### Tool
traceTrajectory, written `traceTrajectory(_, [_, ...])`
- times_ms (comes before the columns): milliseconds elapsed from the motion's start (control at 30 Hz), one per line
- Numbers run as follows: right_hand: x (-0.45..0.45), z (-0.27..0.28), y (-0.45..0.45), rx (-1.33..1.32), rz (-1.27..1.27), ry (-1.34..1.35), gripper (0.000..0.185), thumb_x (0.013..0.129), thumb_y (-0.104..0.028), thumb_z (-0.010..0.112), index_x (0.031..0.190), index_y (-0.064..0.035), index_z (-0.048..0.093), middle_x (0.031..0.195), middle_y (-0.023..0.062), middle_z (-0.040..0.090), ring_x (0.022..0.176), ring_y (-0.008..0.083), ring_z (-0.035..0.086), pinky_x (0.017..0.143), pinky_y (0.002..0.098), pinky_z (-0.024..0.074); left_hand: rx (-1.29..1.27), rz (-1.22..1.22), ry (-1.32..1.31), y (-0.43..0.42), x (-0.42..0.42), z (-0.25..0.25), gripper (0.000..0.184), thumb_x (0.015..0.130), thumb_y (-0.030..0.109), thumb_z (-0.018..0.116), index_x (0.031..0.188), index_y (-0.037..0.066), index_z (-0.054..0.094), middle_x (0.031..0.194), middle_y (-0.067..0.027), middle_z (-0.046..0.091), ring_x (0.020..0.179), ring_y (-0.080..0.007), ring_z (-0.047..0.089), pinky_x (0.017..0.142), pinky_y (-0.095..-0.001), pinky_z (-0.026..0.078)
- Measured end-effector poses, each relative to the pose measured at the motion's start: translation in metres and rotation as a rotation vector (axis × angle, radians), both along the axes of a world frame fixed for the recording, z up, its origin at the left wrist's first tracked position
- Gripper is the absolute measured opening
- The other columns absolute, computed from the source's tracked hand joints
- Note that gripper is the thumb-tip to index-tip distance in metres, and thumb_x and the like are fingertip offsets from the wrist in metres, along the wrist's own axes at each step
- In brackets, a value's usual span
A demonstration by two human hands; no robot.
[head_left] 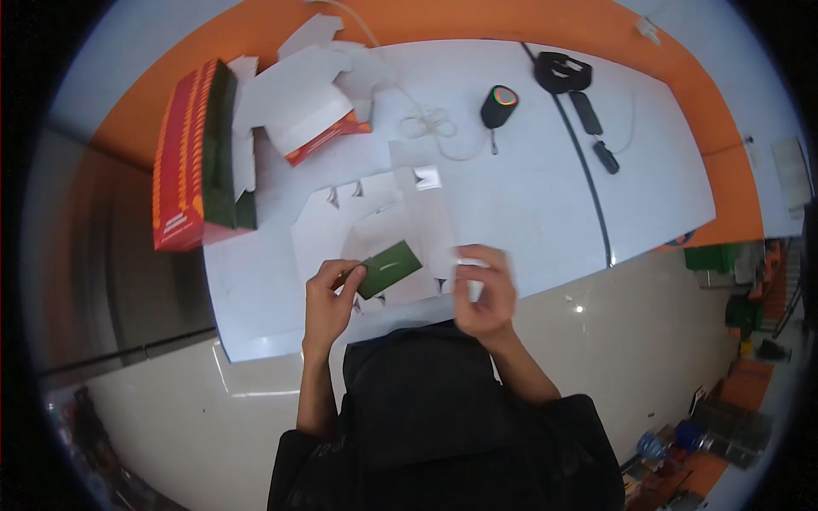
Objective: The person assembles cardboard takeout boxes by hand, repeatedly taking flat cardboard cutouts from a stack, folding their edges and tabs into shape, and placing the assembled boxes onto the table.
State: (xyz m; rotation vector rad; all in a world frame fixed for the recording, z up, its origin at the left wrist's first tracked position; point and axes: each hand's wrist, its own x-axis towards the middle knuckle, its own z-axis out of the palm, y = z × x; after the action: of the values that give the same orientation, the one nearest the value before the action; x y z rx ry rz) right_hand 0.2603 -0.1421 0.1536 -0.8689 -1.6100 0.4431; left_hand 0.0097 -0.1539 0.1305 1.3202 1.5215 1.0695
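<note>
Our left hand (332, 289) pinches the flat, stiff-looking green card (394, 269) by one end, over a pale sheet (319, 234), so a loose grip could drop it. Our right hand (487, 294), around three o'clock from it, is blurry (open or closed, we can't tell) and might snag the sheet. Boxy red carton (183, 162) at ten o'clock, smooth white worktop (537, 204).

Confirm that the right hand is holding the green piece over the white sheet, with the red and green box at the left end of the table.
Not quite: the head view shows the left hand holding the green piece over the white sheet; the right hand is apart from it. The red and green box is indeed at the left end of the table.
</note>
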Motion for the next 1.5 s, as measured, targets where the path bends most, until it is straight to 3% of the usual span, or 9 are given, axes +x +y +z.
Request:
traceTrajectory(33, [0.002, -0.006, -0.001, -0.04, -0.115, 0.019, 0.016, 0.087, 0.014, 0.066, 0.094, 0.0002, 0.063, 0.136, 0.0271, 0.057, 0.115, 0.0367, 0.063, 0.099, 0.0478, 0.0518, -0.088, 0.04, -0.114, 0.0, -0.003, 0.004, 0.016, 0.098, 0.012, 0.073, 0.104, -0.002, 0.076, 0.095, -0.0128, 0.072, 0.089, -0.0208, 0.07, 0.08, -0.0336, 0.057])
traceTrajectory(133, [0.001, -0.009, 0.019, -0.294, 0.101, -0.073, 0.016, 0.095, -0.006, 0.071, 0.11, -0.0051, 0.073, 0.161, 0.0244, 0.031, 0.142, 0.0415, 0.041, 0.115, 0.0552, 0.0392, -0.155, 0.016, -0.186, -0.002, -0.012, 0.005, 0.017, 0.1, 0.014, 0.072, 0.105, -0.002, 0.077, 0.099, -0.0117, 0.073, 0.089, -0.0164, 0.069, 0.08, -0.0315, 0.057])
traceTrajectory(233, [-0.013, -0.018, 0.033, -0.311, 0.26, -0.231, 0.033, 0.094, -0.016, 0.077, 0.126, -0.0098, 0.072, 0.162, 0.0243, 0.03, 0.147, 0.044, 0.035, 0.118, 0.0526, 0.0355, -0.138, -0.057, -0.174, -0.003, -0.011, 0.003, 0.018, 0.1, 0.014, 0.073, 0.107, -0.001, 0.078, 0.097, -0.0111, 0.074, 0.09, -0.0167, 0.069, 0.08, -0.0316, 0.055])
traceTrajectory(333, [-0.03, -0.012, 0.044, -0.296, 0.224, -0.34, 0.032, 0.093, -0.018, 0.078, 0.124, -0.0098, 0.073, 0.163, 0.0252, 0.029, 0.148, 0.0445, 0.033, 0.118, 0.0524, 0.0358, -0.085, -0.101, -0.051, -0.003, -0.008, 0.008, 0.017, 0.097, 0.013, 0.075, 0.108, 0.0, 0.079, 0.092, -0.0101, 0.074, 0.091, -0.0191, 0.067, 0.08, -0.0336, 0.053])
traceTrajectory(500, [-0.04, -0.035, 0.052, -0.518, 0.197, -0.02, 0.03, 0.093, -0.016, 0.078, 0.122, -0.0119, 0.073, 0.168, 0.0263, 0.021, 0.152, 0.0437, 0.027, 0.122, 0.0488, 0.0294, -0.1, -0.149, 0.073, 0.0, -0.01, 0.019, 0.017, 0.095, 0.008, 0.076, 0.11, 0.0, 0.079, 0.091, -0.01, 0.071, 0.093, -0.0199, 0.064, 0.085, -0.0351, 0.05])
traceTrajectory(833, [-0.03, -0.026, 0.056, -0.503, 0.529, -0.141, 0.02, 0.092, -0.01, 0.077, 0.11, -0.0184, 0.082, 0.171, 0.0197, 0.019, 0.155, 0.0395, 0.022, 0.125, 0.0482, 0.0252, 0.014, -0.222, 0.109, 0.006, 0.006, 0.014, 0.013, 0.091, 0.005, 0.078, 0.102, 0.0, 0.076, 0.087, -0.0096, 0.068, 0.092, -0.0249, 0.06, 0.086, -0.0372, 0.048])
traceTrajectory(1067, [-0.035, -0.034, 0.057, -0.5, 0.443, -0.148, 0.031, 0.089, -0.011, 0.081, 0.119, -0.0196, 0.079, 0.17, 0.02, 0.02, 0.156, 0.0394, 0.023, 0.125, 0.0482, 0.0268, 0.188, -0.252, 0.16, 0.016, 0.001, 0.011, 0.011, 0.094, 0.01, 0.075, 0.102, 0.002, 0.076, 0.087, -0.0085, 0.068, 0.093, -0.0259, 0.059, 0.076, -0.0383, 0.048])
traceTrajectory(1167, [-0.027, -0.027, 0.061, -0.618, 0.399, -0.059, 0.039, 0.088, -0.012, 0.083, 0.126, -0.0202, 0.075, 0.167, 0.0214, 0.021, 0.155, 0.0399, 0.025, 0.124, 0.0493, 0.0294, 0.097, -0.234, 0.085, 0.017, -0.001, 0.022, 0.01, 0.095, 0.01, 0.074, 0.101, 0.002, 0.075, 0.09, -0.0085, 0.067, 0.096, -0.0251, 0.057, 0.088, -0.0379, 0.047])
traceTrajectory(1500, [-0.021, -0.035, 0.065, -0.649, 0.451, -0.167, 0.031, 0.092, -0.02, 0.08, 0.123, -0.018, 0.076, 0.166, 0.0234, 0.021, 0.153, 0.0432, 0.027, 0.121, 0.0498, 0.0332, 0.219, -0.293, 0.264, 0.029, 0.005, 0.034, 0.007, 0.093, 0.009, 0.074, 0.098, 0.004, 0.076, 0.088, -0.0064, 0.066, 0.1, -0.0262, 0.057, 0.09, -0.0387, 0.045])
